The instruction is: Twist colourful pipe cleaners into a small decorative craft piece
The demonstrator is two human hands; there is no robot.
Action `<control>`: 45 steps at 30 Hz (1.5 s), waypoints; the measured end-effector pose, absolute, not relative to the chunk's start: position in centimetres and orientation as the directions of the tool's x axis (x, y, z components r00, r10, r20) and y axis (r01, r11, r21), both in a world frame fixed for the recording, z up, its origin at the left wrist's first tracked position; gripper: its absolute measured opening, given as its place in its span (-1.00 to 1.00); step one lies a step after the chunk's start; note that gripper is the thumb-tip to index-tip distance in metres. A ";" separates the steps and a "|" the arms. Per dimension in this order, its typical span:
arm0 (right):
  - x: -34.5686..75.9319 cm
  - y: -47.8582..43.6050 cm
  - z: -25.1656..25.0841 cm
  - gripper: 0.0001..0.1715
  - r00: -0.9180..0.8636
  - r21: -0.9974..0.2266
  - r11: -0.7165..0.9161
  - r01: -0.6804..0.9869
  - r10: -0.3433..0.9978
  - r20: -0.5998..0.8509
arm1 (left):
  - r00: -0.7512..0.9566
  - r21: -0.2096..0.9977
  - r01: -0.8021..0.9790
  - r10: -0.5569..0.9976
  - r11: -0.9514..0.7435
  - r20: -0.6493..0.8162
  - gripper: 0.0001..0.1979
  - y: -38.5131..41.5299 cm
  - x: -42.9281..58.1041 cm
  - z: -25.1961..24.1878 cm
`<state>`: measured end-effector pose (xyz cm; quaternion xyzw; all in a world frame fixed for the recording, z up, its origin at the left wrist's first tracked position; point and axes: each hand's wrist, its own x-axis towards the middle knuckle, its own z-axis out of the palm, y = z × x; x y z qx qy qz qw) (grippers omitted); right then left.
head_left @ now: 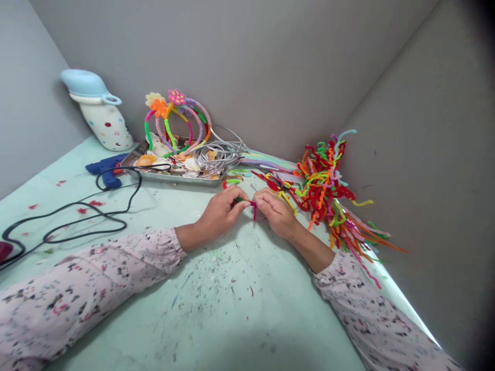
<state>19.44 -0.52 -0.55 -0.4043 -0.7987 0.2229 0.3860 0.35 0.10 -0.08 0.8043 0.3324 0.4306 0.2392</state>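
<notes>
Pinching magenta pipe cleaner (254,210) between left hand (220,210), right hand (274,210); multicolored pipe-cleaner heap (323,193) just beside.

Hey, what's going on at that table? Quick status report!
Left hand and right hand pinching a green and magenta pipe cleaner. Heap of loose pipe cleaners beside right hand. Black cable off left, apart from the hands.

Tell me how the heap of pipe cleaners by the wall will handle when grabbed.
The heap of pipe cleaners will likely feel light for its bulk, since it is a loose, airy tangle. Its kinked, curled stems suggest they hold a bend rather than flop. Crossed strands would probably snag, so lifting one may drag others along.
</notes>
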 end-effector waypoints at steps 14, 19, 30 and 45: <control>19.4 -0.6 -0.5 -0.69 -0.373 -0.642 0.585 0.496 0.811 0.451 | 0.400 0.700 0.313 0.757 -0.642 0.516 -0.89 0.2 0.3 -0.1; 19.4 -0.5 -0.8 -0.66 -0.376 -0.666 0.581 0.467 0.813 0.445 | 0.420 0.678 0.317 0.739 -0.663 0.527 -0.88 0.2 0.3 -0.1; 19.4 -0.5 -0.6 -0.66 -0.380 -0.685 0.580 0.440 0.812 0.443 | 0.415 0.697 0.298 0.746 -0.652 0.521 -0.90 0.2 0.4 -0.1; 19.3 -0.6 -0.6 -0.65 -0.372 -0.729 0.555 0.401 0.826 0.424 | 0.418 0.714 0.283 0.753 -0.640 0.509 -0.89 0.2 0.4 -0.1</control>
